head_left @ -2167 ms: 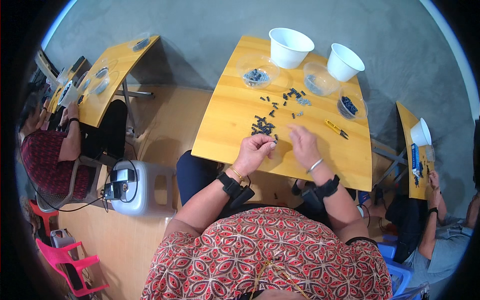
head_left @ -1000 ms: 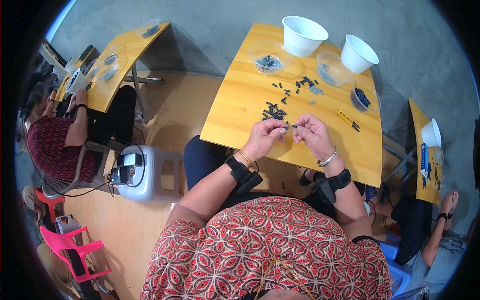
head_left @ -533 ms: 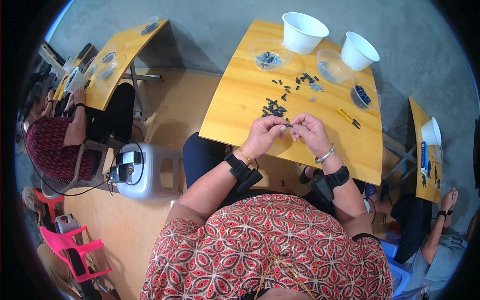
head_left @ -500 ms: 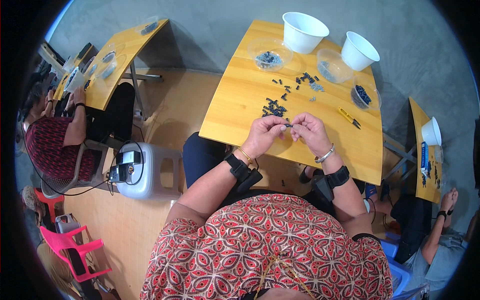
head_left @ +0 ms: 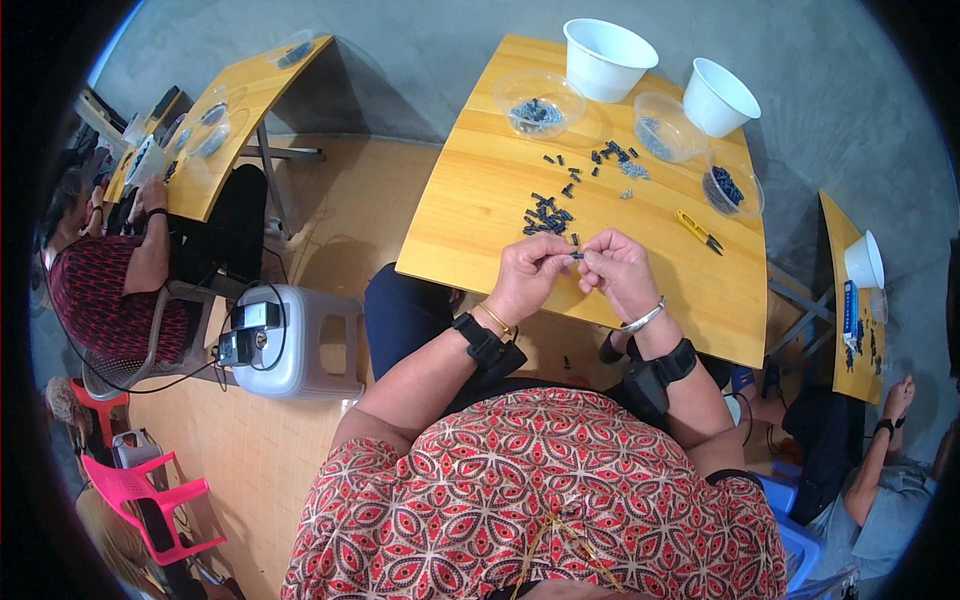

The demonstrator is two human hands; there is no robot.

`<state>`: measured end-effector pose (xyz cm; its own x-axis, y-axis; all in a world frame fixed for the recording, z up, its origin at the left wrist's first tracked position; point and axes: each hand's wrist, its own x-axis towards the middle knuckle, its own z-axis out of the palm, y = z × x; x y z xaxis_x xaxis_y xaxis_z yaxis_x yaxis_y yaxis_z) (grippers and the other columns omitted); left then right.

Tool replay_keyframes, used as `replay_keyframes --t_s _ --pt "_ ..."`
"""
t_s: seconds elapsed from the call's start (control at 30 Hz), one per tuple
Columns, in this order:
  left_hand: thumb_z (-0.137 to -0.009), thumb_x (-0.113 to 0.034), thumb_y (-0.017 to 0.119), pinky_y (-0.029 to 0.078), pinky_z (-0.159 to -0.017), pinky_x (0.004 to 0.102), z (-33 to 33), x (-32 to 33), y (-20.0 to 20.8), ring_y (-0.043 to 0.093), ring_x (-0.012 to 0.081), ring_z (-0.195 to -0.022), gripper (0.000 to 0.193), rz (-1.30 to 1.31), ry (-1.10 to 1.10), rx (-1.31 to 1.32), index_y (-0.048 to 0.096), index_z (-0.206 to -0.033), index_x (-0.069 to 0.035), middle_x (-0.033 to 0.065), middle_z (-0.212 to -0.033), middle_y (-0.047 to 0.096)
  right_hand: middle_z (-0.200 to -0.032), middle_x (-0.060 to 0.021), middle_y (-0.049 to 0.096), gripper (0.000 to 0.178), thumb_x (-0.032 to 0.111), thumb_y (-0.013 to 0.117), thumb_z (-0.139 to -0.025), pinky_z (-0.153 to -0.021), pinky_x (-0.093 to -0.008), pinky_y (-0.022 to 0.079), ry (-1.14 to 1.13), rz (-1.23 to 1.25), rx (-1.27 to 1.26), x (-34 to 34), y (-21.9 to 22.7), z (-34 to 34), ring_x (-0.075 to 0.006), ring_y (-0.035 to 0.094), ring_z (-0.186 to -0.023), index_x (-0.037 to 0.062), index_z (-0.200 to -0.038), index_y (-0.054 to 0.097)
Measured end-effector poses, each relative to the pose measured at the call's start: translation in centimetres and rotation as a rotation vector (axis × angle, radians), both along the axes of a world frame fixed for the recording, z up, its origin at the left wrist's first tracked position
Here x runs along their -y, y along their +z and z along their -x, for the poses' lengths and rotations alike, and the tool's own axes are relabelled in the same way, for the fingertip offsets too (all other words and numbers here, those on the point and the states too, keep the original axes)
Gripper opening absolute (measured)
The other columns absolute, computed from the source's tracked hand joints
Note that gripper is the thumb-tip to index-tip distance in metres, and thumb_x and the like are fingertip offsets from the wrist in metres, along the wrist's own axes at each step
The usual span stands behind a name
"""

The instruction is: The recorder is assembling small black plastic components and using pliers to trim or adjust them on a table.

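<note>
dark piece point(head_left: 577, 256): short, slim, partly covered
left hand point(head_left: 530, 274): fingers pinched tight on it
right hand point(head_left: 617, 274): fingers pinched likewise
worktop point(head_left: 480, 200): strewn with similar pieces point(head_left: 548, 214)

A small, dark, narrow piece point(head_left: 577, 256) is held roughly crosswise, pinched between the fingertips of the left hand point(head_left: 526, 276) and the right hand point(head_left: 620, 274), above the near part of a wooden table point(head_left: 470, 215). Fingers partly cover it; finer detail is too small to tell.
</note>
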<state>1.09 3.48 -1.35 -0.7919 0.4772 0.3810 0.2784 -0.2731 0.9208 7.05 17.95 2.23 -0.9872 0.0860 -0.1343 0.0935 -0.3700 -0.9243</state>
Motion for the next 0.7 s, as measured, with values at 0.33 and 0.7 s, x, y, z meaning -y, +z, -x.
replay_keyframes --t_s 0.33,0.7 --pt "-0.08 -0.002 0.056 0.045 -0.054 0.0213 1.6 0.9 0.5 0.053 0.0088 -0.056 0.007 0.047 -0.377 0.322 0.061 -0.082 0.002 0.004 -0.067 0.058 -0.068 -0.0098 0.055 0.014 -0.006 0.05 -0.071 -0.055 -0.028 0.044 0.183 -1.095 -0.708 -1.4 1.8 0.7 -0.0191 0.055 -0.061 0.0021 -0.081 0.054" --pt "-0.083 -0.007 0.056 0.042 -0.053 0.0211 1.5 0.9 0.5 0.051 0.0078 -0.057 0.01 -0.002 -0.312 0.36 0.06 -0.087 0.001 0.0019 -0.065 0.056 -0.074 -0.0106 0.057 0.013 -0.001 0.051 -0.078 -0.058 -0.0271 0.046 0.003 -1.03 -0.618 -0.5 2.1 -0.2 -0.0203 0.057 -0.064 0.002 -0.089 0.056"
